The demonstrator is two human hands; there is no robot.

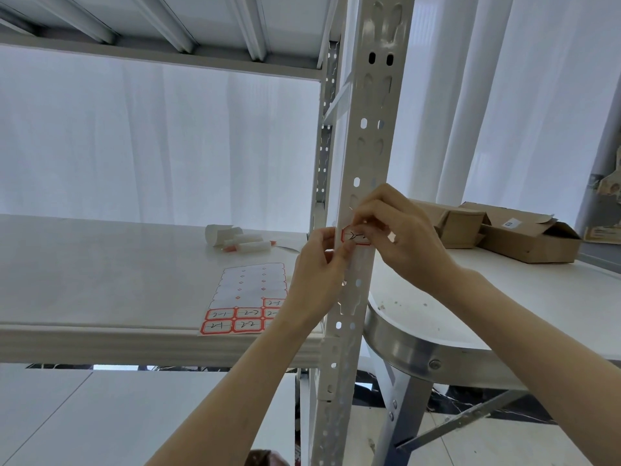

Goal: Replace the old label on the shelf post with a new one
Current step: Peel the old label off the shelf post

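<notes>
A white perforated shelf post (368, 136) runs up the middle of the view. On it, at hand height, sits a red-bordered label (351, 237) with handwritten digits. My right hand (400, 237) has its fingertips pinched on the label's right part and covers that end. My left hand (317, 274) touches the post and the label's left edge with thumb and fingers. A sheet of red-bordered labels (247, 299) lies on the shelf board (100, 270) just left of my left hand, its upper rows peeled off and its lower rows carrying written labels.
White markers with orange caps and a curled strip of paper (235, 238) lie farther back on the shelf. To the right stands a round white table (504, 307) with a metal rim, carrying open cardboard boxes (524, 230). White curtains hang behind.
</notes>
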